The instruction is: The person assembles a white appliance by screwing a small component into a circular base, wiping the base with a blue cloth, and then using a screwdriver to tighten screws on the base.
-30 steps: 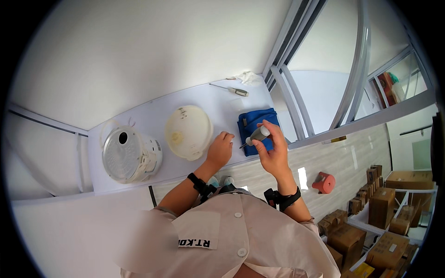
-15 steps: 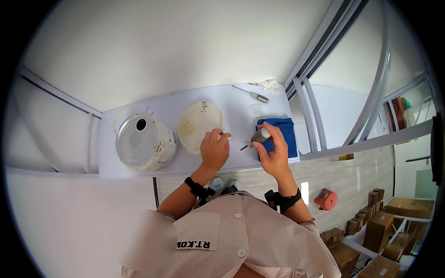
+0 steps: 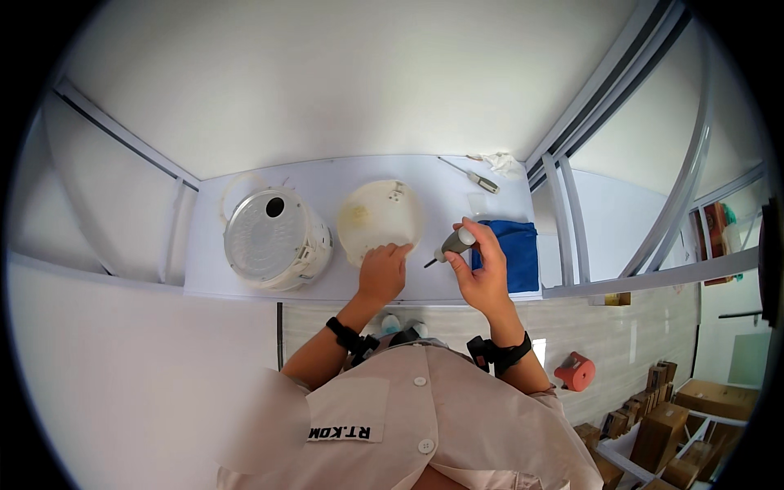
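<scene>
My right hand [image 3: 483, 273] is closed round a stubby grey screwdriver [image 3: 454, 243] with a pale end cap. Its dark tip points down and left, in the air to the right of a round cream plastic cover [image 3: 380, 224]. A yellowish stain marks that cover. Over its near rim my left hand [image 3: 382, 273] lies with curled fingers; what is in them, if anything, is hidden. Left of the cover stands a white rice cooker body [image 3: 314, 249], a silver disc with a dark round hole on top. Beside my right hand lies a folded blue cloth [image 3: 518, 255].
Another screwdriver [image 3: 482, 180] with a long shaft lies near the wall, beside crumpled white tissue [image 3: 502, 163]. A grey frame [image 3: 572, 212] borders the white table [image 3: 204, 269] on the right. On the floor are a red stool-like object [image 3: 576, 371] and cardboard boxes [image 3: 657, 425].
The view has shifted, so the table's things sit further right in it. My left hand has moved left relative to the cover's near rim. My right hand still holds the screwdriver.
</scene>
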The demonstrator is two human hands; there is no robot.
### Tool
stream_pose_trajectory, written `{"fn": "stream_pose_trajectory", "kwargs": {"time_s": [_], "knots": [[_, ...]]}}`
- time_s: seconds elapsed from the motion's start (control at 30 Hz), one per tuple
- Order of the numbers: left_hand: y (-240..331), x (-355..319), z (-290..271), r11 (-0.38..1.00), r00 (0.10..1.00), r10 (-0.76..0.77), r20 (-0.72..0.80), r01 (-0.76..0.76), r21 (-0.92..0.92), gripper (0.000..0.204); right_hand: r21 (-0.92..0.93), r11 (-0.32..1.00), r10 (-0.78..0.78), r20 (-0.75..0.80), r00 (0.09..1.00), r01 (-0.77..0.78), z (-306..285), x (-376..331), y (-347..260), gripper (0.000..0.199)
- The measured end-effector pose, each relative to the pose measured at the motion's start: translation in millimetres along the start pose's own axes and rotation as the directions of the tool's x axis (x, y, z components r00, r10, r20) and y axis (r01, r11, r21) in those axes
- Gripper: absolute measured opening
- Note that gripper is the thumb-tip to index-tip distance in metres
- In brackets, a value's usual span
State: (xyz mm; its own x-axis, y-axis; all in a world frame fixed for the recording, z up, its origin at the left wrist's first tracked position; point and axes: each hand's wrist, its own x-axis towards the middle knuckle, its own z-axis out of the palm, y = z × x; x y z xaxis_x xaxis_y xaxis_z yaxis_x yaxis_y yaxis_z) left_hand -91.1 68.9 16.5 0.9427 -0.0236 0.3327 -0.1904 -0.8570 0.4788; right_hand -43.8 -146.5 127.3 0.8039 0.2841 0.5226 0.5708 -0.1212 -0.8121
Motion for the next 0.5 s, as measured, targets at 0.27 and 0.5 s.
{"fn": "stream_pose_trajectory", "kwargs": {"time_s": [0.27,0.5], "knots": [[-13.8,-18.8,-32.6,0.996,0.997,-0.075,0.037,0.073,0.052,0.016,-0.012,1.0,-0.028,0.042,0.999,0.028,17.9,8.7,-0.1,0.062],[-16.1,-13.1,-36.6,0.997,0.999,-0.033,-0.017,0.035,0.075,0.026,-0.029,0.999,-0.021,0.045,0.999,0.022,19.7,10.7,0.4,0.062]]}}
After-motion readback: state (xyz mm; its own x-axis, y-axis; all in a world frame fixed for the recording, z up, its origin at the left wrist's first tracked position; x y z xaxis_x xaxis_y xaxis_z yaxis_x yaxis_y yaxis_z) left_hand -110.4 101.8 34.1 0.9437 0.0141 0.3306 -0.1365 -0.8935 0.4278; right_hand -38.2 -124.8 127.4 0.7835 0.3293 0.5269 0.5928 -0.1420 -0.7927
